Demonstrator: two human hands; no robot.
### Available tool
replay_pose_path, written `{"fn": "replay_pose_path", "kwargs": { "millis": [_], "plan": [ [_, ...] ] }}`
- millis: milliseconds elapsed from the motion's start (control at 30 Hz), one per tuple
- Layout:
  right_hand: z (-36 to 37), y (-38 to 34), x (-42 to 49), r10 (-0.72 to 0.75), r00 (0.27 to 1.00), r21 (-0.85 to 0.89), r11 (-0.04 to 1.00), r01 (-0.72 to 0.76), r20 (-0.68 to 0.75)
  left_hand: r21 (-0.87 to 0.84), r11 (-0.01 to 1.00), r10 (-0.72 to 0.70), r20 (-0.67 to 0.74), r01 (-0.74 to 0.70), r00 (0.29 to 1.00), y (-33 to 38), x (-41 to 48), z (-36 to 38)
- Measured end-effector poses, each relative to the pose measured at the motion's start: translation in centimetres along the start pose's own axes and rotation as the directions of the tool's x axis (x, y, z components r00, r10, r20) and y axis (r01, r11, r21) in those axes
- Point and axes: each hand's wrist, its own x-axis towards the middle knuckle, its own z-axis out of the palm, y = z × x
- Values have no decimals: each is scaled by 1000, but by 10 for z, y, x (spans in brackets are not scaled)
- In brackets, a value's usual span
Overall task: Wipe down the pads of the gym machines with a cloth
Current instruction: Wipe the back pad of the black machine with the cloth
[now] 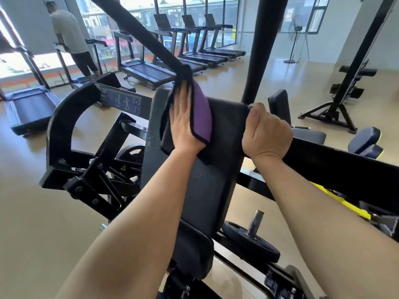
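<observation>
A black back pad [207, 182] of a gym machine tilts up in the middle of the view, with a smaller seat pad [192, 249] below it. My left hand [183, 119] lies flat on a purple cloth with a black edge [201, 111], pressing it against the upper left part of the back pad. One end of the cloth hangs over a slanted black bar. My right hand [266, 130] is closed around the pad's upper right corner.
The machine's black frame [64, 130] spreads left and right; a weight plate [250, 242] on a peg lies low right. Treadmills [151, 70] line the windows, with a person [71, 37] on one. Another bench [364, 143] and a rack [336, 91] stand at right.
</observation>
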Motion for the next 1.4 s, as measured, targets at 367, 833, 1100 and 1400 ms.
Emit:
{"fn": "replay_pose_path", "kwargs": {
  "millis": [367,833,1100,1400],
  "plan": [
    [6,2,2,-18,1000,-4,1000,18,-24,139,929,346,7,-344,938,9,-65,24],
    [8,5,4,-8,999,0,1000,8,47,168,865,473,33,-472,880,27,-40,18],
    [6,4,4,-10,1000,23,1000,10,18,163,939,309,-8,-304,951,36,1,3],
    [8,4,1,-2,1000,43,999,2,3,132,820,551,87,-557,830,22,20,-8]
  ]
}}
